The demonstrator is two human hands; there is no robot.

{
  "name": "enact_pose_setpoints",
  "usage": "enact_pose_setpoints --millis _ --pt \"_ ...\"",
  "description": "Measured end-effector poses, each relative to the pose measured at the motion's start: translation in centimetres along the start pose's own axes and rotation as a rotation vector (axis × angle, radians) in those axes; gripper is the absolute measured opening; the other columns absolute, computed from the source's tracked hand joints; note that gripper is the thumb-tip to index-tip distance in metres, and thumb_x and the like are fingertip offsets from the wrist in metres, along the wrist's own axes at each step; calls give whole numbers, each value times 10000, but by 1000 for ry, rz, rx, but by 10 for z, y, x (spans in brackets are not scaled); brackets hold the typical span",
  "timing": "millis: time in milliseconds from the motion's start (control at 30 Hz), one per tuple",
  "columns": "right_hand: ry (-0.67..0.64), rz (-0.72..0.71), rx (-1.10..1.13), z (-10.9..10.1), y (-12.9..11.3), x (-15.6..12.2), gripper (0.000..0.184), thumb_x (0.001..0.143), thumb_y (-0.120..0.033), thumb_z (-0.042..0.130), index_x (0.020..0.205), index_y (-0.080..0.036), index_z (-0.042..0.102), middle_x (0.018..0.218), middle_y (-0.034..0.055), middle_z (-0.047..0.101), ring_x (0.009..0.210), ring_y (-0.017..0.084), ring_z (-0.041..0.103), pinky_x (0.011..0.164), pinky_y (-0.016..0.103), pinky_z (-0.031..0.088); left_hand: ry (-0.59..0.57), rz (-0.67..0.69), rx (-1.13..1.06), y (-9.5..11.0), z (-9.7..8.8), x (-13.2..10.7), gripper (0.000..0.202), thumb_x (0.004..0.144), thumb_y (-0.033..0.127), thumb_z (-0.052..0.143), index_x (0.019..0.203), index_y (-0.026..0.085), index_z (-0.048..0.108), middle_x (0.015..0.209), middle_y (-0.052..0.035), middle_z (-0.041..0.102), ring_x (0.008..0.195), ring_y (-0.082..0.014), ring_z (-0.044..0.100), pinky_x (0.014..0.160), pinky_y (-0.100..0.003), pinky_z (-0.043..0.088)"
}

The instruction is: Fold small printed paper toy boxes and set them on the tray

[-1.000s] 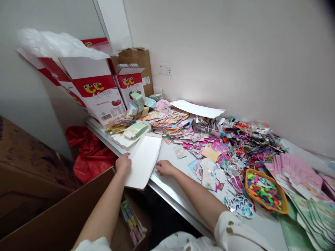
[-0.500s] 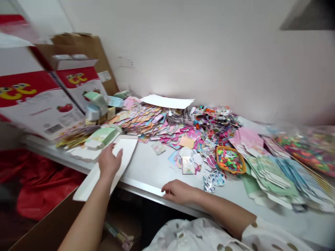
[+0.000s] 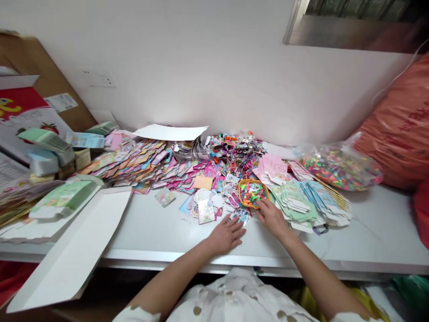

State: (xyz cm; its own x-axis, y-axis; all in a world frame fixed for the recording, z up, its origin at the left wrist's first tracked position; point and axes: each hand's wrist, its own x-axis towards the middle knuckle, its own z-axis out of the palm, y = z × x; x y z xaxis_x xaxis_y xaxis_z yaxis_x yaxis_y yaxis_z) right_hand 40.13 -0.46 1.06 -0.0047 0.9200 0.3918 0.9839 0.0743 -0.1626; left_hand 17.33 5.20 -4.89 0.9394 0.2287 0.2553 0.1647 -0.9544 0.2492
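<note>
My left hand [image 3: 226, 235] lies over the table with its fingers spread, holding nothing. Its fingertips reach the blue-and-white printed cutouts [image 3: 241, 215]. At the near right rim of a small orange basket [image 3: 240, 197] is my right hand [image 3: 272, 219], thumb and fingers apart; whether it touches the rim is hard to tell. Small bright multicoloured pieces [image 3: 253, 192] fill the basket. Left of the cutouts lie a small square card packet [image 3: 205, 212] and other loose paper pieces. A long white cardboard tray [image 3: 72, 246] rests at the left, overhanging the table's front edge.
Heaped printed cards [image 3: 134, 158] and a pile of small trinkets [image 3: 237, 150] line the wall. Folded green cartons [image 3: 295, 201] and a clear bag of colourful pieces [image 3: 342, 165] are right. Small boxes [image 3: 43, 161] stand left; a large orange-red sack [image 3: 395, 120] stands far right.
The view has swung right. My left hand has let go of the white cardboard tray and moved right to the cutouts. My right hand has gone from the table edge to the basket.
</note>
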Motion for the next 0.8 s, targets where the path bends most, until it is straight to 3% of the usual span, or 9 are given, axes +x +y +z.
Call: enact_pose_setpoints --millis 167,300,367,433,467,533,600,667,800 --pt "15 33 86 8 -9 -11 280 844 -215 464 1086 -166 596 1086 130 583 957 231 599 775 347 526 21 -130 -3 -50 -21 -3 344 908 322 405 1220 287 545 1292 -55 546 1293 -215 379 1114 -463 111" --pt "27 43 184 12 -24 -22 254 864 -222 433 1049 -184 603 1047 116 596 935 216 607 780 328 525 97 -209 -46 -60 -44 -22 301 884 335 442 1141 292 593 1276 -65 551 1249 -231 420 1083 -448 184" --pt "56 41 226 14 -37 -25 252 871 -226 425 1046 -187 601 1035 114 606 939 214 606 788 326 519 242 -454 -15 -58 -47 -34 311 876 354 435 1118 243 596 1214 -101 571 1185 -243 462 1031 -423 269" --pt "56 25 258 16 -50 -24 240 871 -219 428 1022 -188 611 998 108 625 922 212 608 783 323 515 389 -814 31 -55 -46 -47 344 863 368 435 1124 188 568 1131 -131 581 1110 -260 492 952 -412 347" --pt "44 11 269 16 -55 -22 233 870 -214 430 1004 -188 619 968 103 636 904 210 610 777 319 513 420 -963 45 -55 -44 -53 376 843 387 459 1138 170 546 1105 -136 577 1081 -273 499 915 -416 372" --pt "28 -8 275 13 -58 -16 228 873 -211 427 965 -187 635 919 94 650 882 207 610 775 316 503 385 -1115 56 -58 -41 -64 482 790 430 526 1187 158 494 1096 -138 562 1055 -295 499 873 -428 392" --pt "25 22 244 4 -47 -4 241 879 -227 420 938 -182 649 901 95 658 878 210 607 788 322 488 352 -1174 70 -64 -42 -74 534 771 440 547 1218 161 461 1102 -138 551 1053 -309 496 864 -445 396" --pt "11 132 190 -8 -22 15 255 875 -258 427 930 -171 660 907 99 667 876 215 608 801 331 475 409 -1238 71 -72 -48 -81 536 787 440 523 1233 154 439 1113 -145 540 1059 -309 496 860 -447 405" --pt "-103 522 130 -33 51 71 330 859 -333 448 1062 -151 634 1068 118 654 996 230 595 877 337 429 602 -1250 -56 -80 -61 -83 565 783 485 507 1230 151 422 1075 -125 528 986 -263 538 824 -396 450"
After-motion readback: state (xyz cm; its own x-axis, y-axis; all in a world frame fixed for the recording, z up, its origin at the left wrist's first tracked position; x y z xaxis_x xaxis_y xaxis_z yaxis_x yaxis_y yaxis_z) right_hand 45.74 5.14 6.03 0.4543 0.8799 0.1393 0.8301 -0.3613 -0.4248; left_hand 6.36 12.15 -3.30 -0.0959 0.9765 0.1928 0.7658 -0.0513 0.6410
